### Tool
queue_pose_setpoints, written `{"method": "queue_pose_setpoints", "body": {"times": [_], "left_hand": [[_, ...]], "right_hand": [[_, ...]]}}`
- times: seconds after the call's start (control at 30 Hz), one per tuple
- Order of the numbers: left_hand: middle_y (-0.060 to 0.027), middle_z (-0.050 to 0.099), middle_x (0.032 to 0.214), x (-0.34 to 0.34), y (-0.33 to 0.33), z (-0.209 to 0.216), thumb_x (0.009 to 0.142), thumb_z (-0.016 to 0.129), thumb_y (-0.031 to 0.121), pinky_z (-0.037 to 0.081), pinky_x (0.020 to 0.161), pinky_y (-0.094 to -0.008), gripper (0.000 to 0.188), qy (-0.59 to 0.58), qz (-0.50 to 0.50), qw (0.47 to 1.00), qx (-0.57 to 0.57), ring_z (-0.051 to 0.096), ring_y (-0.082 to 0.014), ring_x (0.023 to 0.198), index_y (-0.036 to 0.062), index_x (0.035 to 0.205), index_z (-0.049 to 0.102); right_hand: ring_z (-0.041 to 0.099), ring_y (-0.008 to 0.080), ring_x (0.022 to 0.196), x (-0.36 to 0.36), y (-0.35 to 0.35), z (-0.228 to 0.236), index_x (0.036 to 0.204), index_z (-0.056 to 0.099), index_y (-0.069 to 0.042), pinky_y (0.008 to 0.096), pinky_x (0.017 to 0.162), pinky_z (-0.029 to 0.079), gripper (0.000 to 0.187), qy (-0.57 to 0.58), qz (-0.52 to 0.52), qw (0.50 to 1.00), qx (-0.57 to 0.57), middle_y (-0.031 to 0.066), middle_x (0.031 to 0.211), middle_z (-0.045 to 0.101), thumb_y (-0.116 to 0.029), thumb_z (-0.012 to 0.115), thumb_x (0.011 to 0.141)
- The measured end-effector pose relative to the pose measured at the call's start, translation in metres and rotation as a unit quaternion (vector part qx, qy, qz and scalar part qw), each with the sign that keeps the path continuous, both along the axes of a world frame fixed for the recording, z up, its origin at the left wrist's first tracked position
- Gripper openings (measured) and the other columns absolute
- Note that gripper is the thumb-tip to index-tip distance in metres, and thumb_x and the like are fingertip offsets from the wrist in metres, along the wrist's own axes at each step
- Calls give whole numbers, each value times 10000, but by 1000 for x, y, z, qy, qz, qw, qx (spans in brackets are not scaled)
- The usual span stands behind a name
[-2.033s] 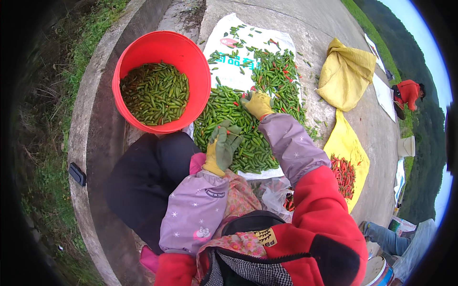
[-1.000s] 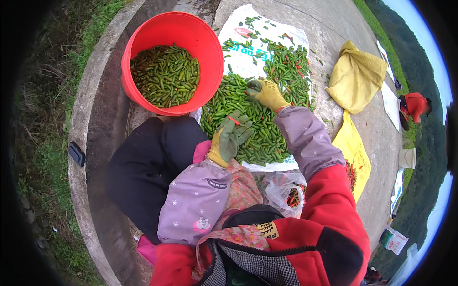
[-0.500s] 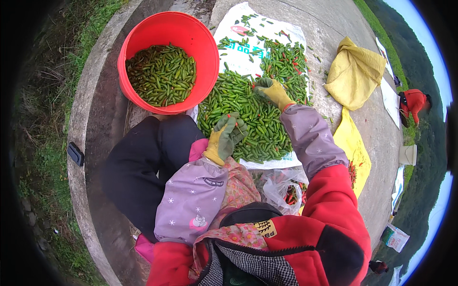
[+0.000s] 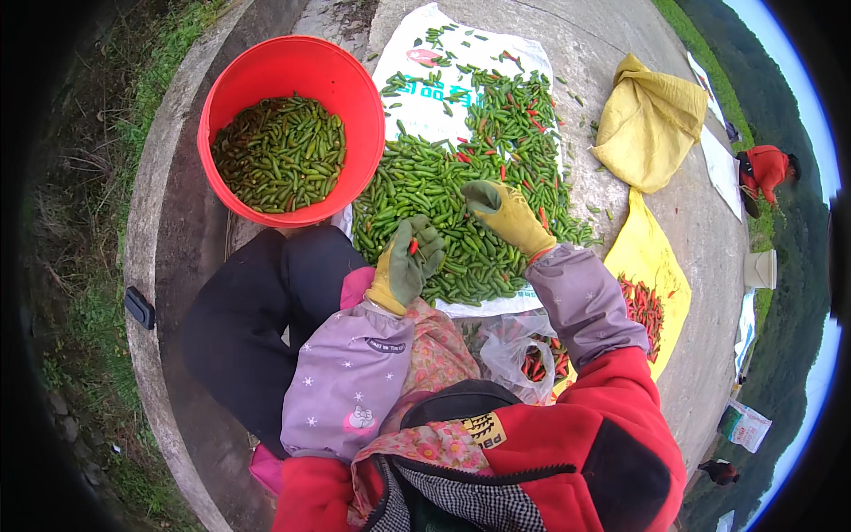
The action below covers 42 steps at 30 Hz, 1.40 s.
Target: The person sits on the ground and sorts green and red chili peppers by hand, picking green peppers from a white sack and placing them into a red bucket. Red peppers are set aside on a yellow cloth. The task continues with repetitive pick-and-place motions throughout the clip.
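A wide heap of green chili peppers (image 4: 425, 182), with some red ones mixed in, lies on a white printed sack (image 4: 443, 106). At the heap's near left edge my left hand (image 4: 409, 264), in a yellow and green work glove, is turned palm up. Its fingers are curled around a red chili pepper (image 4: 414, 246), whose end shows. My right hand (image 4: 507, 215), gloved alike, hovers over the middle of the heap, palm down. Its fingers are drawn together; whatever they may hold is hidden.
A red bucket (image 4: 377, 133) partly filled with green chilies stands at the left. On the right lie a yellow sack (image 4: 651, 239) bearing red chilies and a folded tan sack (image 4: 651, 124). A clear plastic bag (image 4: 514, 350) with red chilies sits near me. Another person (image 4: 767, 173) bends over far right.
My right hand has drawn back slightly toward me, and my left hand has turned more palm up. The whole view has shifted a little, uncovering more red chilies on the yellow sack.
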<state>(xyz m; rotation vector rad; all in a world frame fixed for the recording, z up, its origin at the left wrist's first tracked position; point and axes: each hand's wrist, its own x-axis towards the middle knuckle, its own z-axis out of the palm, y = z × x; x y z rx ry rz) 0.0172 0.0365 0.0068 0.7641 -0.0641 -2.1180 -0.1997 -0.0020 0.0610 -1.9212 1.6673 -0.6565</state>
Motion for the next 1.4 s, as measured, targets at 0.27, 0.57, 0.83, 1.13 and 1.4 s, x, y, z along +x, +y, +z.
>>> {"method": "queue_pose_setpoints", "body": {"times": [0.27, 0.57, 0.83, 1.13, 1.4], "left_hand": [[83, 422, 699, -1, -4, -13, 946, 586, 401, 293, 450, -171, 344, 16, -40, 999, 0, 364, -40, 531, 118, 1139, 566], [84, 463, 720, -7, -2, -13, 939, 608, 356, 310, 461, -164, 290, -36, -21, 999, -8, 400, -30, 571, 134, 1124, 584], [37, 616, 871, -2, -1, -13, 952, 566, 404, 518, 633, -235, 364, -22, -17, 999, -37, 620, -109, 755, 136, 1197, 564], [31, 620, 917, -1, 2, -3, 953, 566, 391, 527, 697, -265, 339, -48, -17, 998, -21, 623, -123, 824, 146, 1188, 571], [6, 613, 998, -4, -1, -2, 954, 554, 399, 505, 804, -310, 379, -16, -22, 999, -19, 618, -166, 926, 135, 1226, 534]], "right_hand": [[554, 345, 1085, -2, -10, -32, 1141, 611, -135, 405, 954, 441, 435, 147, -2, 989, 6, 171, 1134, 606, -268, 745, 748], [588, 317, 1035, -44, -5, 6, 1120, 640, -135, 421, 908, 461, 354, 179, 16, 984, 12, 100, 1098, 630, -156, 696, 772], [414, 421, 1236, -4, -18, -32, 1205, 594, -109, 508, 958, 377, 617, 353, 103, 929, 21, 177, 1301, 495, -478, 721, 728], [613, 284, 962, -13, -13, -36, 1021, 693, -58, 382, 861, 472, 320, 177, 61, 982, -23, 91, 987, 661, -192, 750, 735], [664, 177, 853, -13, -16, -12, 1000, 688, -33, 306, 794, 512, 246, 15, -48, 988, 143, 96, 965, 705, -151, 731, 788]]}}
